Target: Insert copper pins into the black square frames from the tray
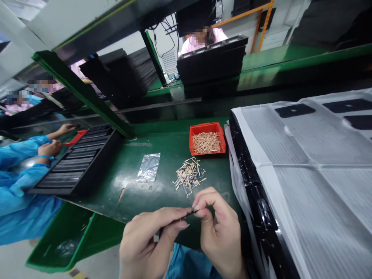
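A thin black part (181, 218) is held low in front of me, between the thumb and fingers of my left hand (154, 240). My right hand (219, 228) pinches at the part's right end, thumb against forefinger; anything small between those fingertips is too hidden to make out. Just beyond my hands lies a loose pile of small tan strips (189, 173) on the green table (165, 141). Behind the pile, an open red bin (207, 152) holds many similar strips. A clear plastic bag (148, 167) lies flat to the left of the pile.
Large trays under white sheeting (308, 155) fill the right side. At left stands a black tray of dark parts (78, 164), beside a co-worker's blue sleeves (20, 182). A green crate (58, 259) sits below the left edge. Another person works behind black trays (210, 62).
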`<state>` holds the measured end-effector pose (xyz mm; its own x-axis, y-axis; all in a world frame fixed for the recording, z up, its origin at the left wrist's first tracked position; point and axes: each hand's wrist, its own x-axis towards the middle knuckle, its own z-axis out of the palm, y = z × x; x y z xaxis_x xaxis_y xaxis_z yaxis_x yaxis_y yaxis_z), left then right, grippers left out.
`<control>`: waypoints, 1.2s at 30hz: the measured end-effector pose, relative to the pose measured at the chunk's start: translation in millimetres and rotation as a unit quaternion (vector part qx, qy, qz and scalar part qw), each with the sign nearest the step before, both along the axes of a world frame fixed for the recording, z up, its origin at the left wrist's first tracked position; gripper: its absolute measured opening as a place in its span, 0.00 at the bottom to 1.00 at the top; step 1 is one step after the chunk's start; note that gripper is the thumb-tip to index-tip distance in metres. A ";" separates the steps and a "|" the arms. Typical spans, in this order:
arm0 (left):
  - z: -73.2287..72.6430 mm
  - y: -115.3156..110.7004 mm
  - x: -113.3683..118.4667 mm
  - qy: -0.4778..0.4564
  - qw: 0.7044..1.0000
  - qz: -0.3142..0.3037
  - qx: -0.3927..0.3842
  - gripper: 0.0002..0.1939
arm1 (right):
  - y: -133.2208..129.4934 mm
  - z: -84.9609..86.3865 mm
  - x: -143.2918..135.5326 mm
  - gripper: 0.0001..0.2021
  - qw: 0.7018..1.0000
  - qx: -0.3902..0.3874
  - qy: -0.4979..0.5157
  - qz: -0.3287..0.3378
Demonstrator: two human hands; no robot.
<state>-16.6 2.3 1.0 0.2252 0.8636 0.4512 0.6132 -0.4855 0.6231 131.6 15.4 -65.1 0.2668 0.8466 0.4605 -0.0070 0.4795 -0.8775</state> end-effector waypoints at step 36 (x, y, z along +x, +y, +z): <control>5.3 -10.3 6.0 -0.068 0.995 -0.036 -0.069 0.15 | 1.3 -4.4 0.8 0.14 0.987 0.147 -0.026 -0.056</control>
<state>-10.7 -8.1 6.3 0.2331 0.9034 0.3598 0.4851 -0.4287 0.7622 132.3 16.6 -69.5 0.3210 0.6404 0.6977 0.1017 0.7091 -0.6977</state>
